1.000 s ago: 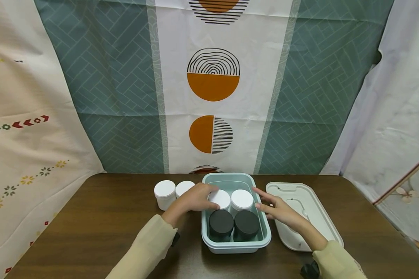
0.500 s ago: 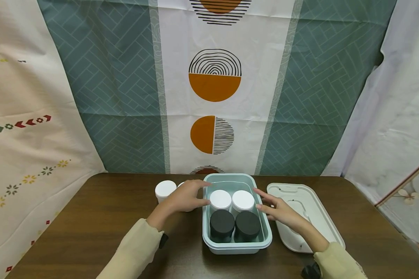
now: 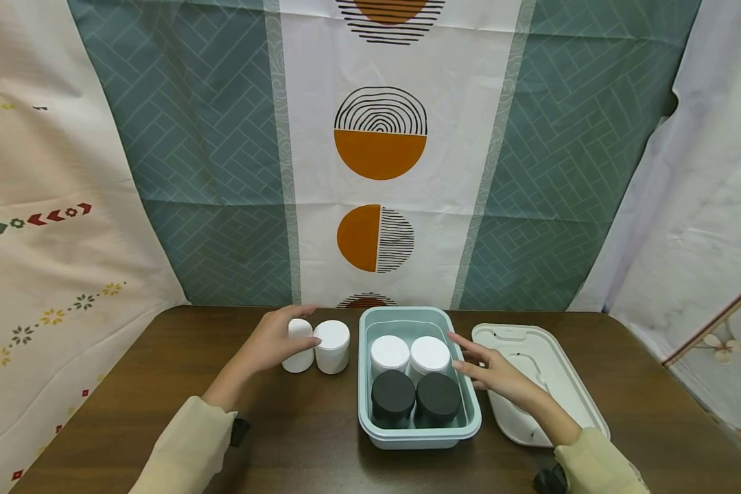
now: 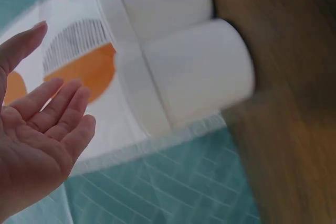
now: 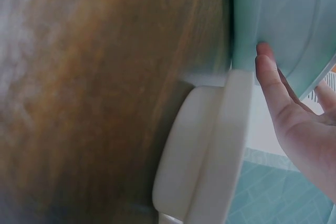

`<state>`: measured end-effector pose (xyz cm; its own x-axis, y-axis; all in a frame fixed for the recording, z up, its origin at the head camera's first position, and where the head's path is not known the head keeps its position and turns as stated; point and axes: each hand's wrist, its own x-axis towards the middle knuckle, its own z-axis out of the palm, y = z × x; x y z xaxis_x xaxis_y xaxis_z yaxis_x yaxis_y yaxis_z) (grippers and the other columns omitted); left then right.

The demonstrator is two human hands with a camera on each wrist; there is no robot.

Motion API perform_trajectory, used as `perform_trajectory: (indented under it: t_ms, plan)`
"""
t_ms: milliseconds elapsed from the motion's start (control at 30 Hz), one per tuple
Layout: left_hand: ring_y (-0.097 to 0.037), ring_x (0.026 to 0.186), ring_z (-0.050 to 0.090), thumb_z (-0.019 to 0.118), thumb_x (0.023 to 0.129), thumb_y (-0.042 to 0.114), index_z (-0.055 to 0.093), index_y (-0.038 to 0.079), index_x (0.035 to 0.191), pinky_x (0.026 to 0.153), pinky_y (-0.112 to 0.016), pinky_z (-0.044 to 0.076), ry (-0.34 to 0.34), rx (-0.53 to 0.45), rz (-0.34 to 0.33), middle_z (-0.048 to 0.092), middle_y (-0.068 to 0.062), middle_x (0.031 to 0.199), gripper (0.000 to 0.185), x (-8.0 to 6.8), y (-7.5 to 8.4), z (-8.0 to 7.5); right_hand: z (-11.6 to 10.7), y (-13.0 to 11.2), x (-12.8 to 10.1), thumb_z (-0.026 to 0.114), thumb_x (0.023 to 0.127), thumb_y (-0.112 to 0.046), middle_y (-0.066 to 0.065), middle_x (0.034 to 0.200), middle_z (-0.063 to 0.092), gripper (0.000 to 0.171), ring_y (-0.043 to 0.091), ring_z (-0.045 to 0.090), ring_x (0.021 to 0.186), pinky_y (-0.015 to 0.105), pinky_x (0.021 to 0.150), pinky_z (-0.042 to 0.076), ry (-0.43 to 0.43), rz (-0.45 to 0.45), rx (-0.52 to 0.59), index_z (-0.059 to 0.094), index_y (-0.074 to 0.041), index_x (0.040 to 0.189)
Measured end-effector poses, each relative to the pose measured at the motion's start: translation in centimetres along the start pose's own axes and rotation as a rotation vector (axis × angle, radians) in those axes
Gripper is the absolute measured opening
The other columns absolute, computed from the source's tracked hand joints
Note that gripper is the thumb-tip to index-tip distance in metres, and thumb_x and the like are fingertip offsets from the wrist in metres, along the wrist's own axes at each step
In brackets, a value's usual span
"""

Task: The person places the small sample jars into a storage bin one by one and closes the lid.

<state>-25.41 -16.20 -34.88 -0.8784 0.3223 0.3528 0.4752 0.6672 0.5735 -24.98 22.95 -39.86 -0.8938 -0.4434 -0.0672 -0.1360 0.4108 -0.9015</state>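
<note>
The table (image 3: 160, 384) carried a teal bin (image 3: 466, 405) holding four jars. The right hand (image 3: 490, 370), fingers straight, touched its rim. The left hand (image 3: 278, 336), open, reached the leftmost white jar (image 3: 299, 353)

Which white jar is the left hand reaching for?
The outer white jar on the table, farthest from the bin. The left hand covers it; its neighbour stands uncovered, two more sit inside the bin.

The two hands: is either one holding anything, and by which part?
Nothing is held. The left hand is open beside a white jar; the right hand rests open against the bin.
</note>
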Motion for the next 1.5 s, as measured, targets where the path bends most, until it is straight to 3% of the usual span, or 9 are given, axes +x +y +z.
perform_trajectory:
  t_ms: [300,667,1133,1500]
  plan:
    - [-0.04,0.113,0.048,0.076,0.072,0.019,0.052,-0.005,0.123,0.089,-0.05,0.041,0.046,0.095,-0.08,0.054,-0.023,0.121,0.061,-0.9,-2.5,-0.6,-0.1,-0.1,-0.1,0.052,0.093,-0.029,0.024,0.131,0.042,0.059,0.029,0.051,0.109,0.044,0.083,0.049,0.002,0.0,0.002,0.026,-0.019,0.145]
    - [-0.044,0.113,0.046,0.079,0.068,0.027,0.05,-0.011,0.121,0.09,-0.054,0.039,-0.023,0.112,-0.186,0.053,-0.028,0.12,0.07,-1.1,-4.2,-0.4,0.1,0.1,0.1,0.052,0.093,-0.028,0.026,0.134,0.039,0.059,0.031,0.051,0.111,0.044,0.083,0.049,-0.004,-0.012,0.02,0.026,-0.017,0.145]
    - [-0.037,0.099,0.056,0.079,0.067,0.022,0.054,-0.011,0.115,0.08,-0.046,0.047,0.017,0.101,-0.192,0.059,-0.026,0.111,0.063,-1.1,-4.6,-0.2,0.1,0.1,0.1,0.053,0.092,-0.029,0.024,0.13,0.044,0.059,0.028,0.053,0.107,0.043,0.083,0.049,0.005,-0.008,0.006,0.027,-0.018,0.144]
    - [-0.037,0.098,0.055,0.079,0.067,0.023,0.055,-0.009,0.115,0.08,-0.048,0.045,0.115,0.113,-0.17,0.059,-0.025,0.11,0.061,-0.7,-3.5,-2.1,0.0,0.0,0.1,0.053,0.092,-0.03,0.026,0.131,0.041,0.06,0.03,0.052,0.109,0.045,0.083,0.049,0.014,0.001,0.001,0.027,-0.017,0.144]
